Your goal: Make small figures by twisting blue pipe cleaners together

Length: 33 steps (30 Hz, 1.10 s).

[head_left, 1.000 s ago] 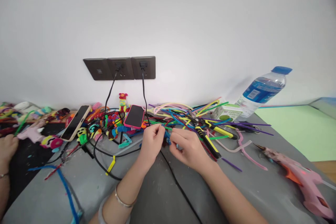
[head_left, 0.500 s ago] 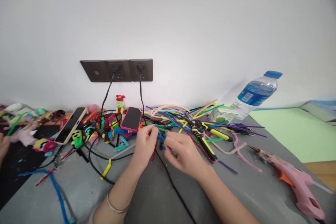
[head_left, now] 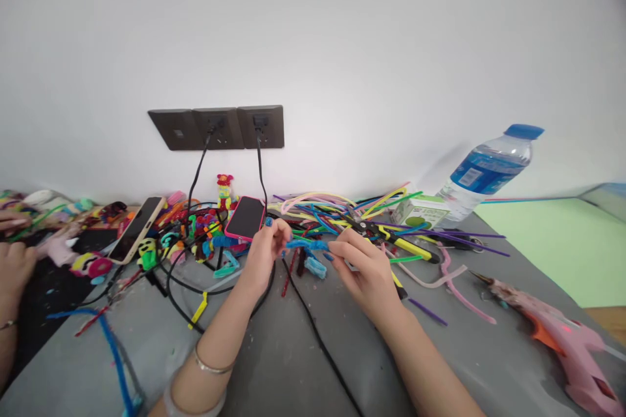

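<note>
Between my hands is a blue pipe cleaner (head_left: 307, 244), held roughly level above the grey table. My left hand (head_left: 267, 249) pinches its left end between thumb and fingertips. At the other end, the fingers of my right hand (head_left: 359, 267) are closed on it. A lighter blue fuzzy piece (head_left: 315, 267) shows just below the pipe cleaner; whether the two are joined I cannot tell. Behind my hands lies a heap of coloured pipe cleaners (head_left: 323, 205), with yellow-and-black pliers (head_left: 413, 249) on it, partly hidden by my right hand.
A pink glue gun (head_left: 552, 339) lies at the right, near a tilted water bottle (head_left: 493, 169) and a small box (head_left: 423, 210). Two phones (head_left: 246, 217), fuzzy figures and black cables (head_left: 317, 332) occupy the left and middle. Another person's hands (head_left: 14, 267) are at the far left.
My hands have moved apart, stretching the blue pipe cleaner into view between them. The other person's hands have come further in at the left. The view has shifted slightly.
</note>
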### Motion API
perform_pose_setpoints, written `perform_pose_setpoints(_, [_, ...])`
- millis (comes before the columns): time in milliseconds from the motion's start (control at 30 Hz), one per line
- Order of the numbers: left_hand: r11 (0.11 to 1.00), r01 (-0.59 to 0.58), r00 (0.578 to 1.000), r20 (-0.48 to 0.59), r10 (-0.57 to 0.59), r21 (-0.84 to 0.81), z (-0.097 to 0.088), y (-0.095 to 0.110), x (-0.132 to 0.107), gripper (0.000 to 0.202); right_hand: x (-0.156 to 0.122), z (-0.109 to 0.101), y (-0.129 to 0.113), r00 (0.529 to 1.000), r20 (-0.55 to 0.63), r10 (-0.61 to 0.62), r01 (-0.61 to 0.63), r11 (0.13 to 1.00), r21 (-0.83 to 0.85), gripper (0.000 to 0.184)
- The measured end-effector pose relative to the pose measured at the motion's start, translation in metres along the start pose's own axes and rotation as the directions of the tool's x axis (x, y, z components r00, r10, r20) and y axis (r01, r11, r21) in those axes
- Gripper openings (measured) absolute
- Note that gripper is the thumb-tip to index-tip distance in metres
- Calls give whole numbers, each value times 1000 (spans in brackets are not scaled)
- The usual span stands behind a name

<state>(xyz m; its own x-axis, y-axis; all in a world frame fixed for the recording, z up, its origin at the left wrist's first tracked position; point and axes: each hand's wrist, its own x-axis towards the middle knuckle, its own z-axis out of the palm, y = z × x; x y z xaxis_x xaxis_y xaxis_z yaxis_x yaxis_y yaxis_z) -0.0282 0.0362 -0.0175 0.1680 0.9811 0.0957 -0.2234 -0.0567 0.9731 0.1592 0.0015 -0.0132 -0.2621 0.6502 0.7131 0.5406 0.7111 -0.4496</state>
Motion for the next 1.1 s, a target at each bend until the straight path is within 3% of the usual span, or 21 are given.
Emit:
perform_pose_setpoints(167, [1000, 9, 997, 79, -7, -15, 5, 4, -5, 64, -3, 10, 7, 996, 45, 82, -80, 995, -52, 17])
perform_pose_setpoints(400, [985, -117, 993, 14, 117, 127, 6, 0, -3, 31, -7, 14, 16, 994, 49, 101, -98, 993, -69, 16])
perform_pose_setpoints(633, [973, -90, 996, 4, 91, 214, 1, -9, 2, 19, -1, 18, 22, 979, 9, 202, -201, 971, 132, 11])
perform_pose_setpoints(867, [960, -101, 995, 11, 101, 260, 0, -16, 5, 14, 27, 22, 35, 994, 89, 65, -84, 969, 232, 8])
perform_pose_setpoints(1100, [934, -170, 983, -18, 185, 316, 1, -19, 3, 8, 22, 27, 39, 987, 115, 113, -141, 952, 271, 10])
